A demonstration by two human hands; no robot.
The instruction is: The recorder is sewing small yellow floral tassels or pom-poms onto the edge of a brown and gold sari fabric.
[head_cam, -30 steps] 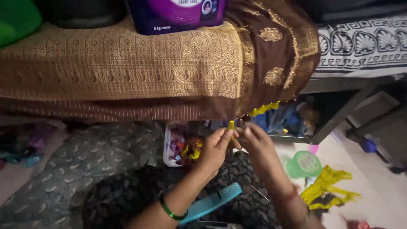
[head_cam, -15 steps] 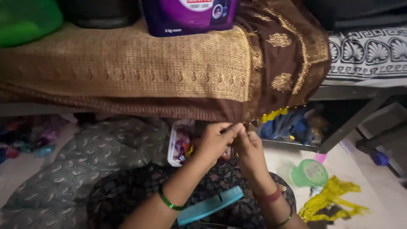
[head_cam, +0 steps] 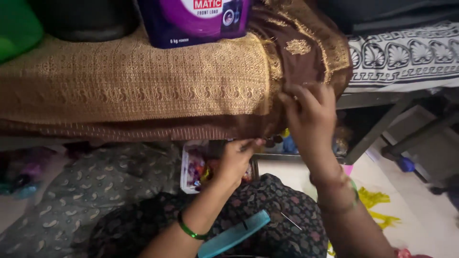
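Here my right hand is raised against the hanging edge of the brown silk cloth with woven gold border, fingers curled and pinching a fold of it where it drapes off the shelf. My left hand sits lower, just under the cloth's bottom hem, fingertips pressed together on something small at that hem; what exactly it nips I cannot tell, it is too fine to see. A green bangle rings that wrist.

Along the hem near my hands a few small yellow tassel-like bits show, partly hidden behind my right hand. I judge the edge work is only begun at this corner: the long stretch of hem running left looks plain.

Below the cloth lies a white plastic box of coloured bits, and on my dark printed lap rests a flat teal plastic strip. A purple detergent pouch stands on the cloth.
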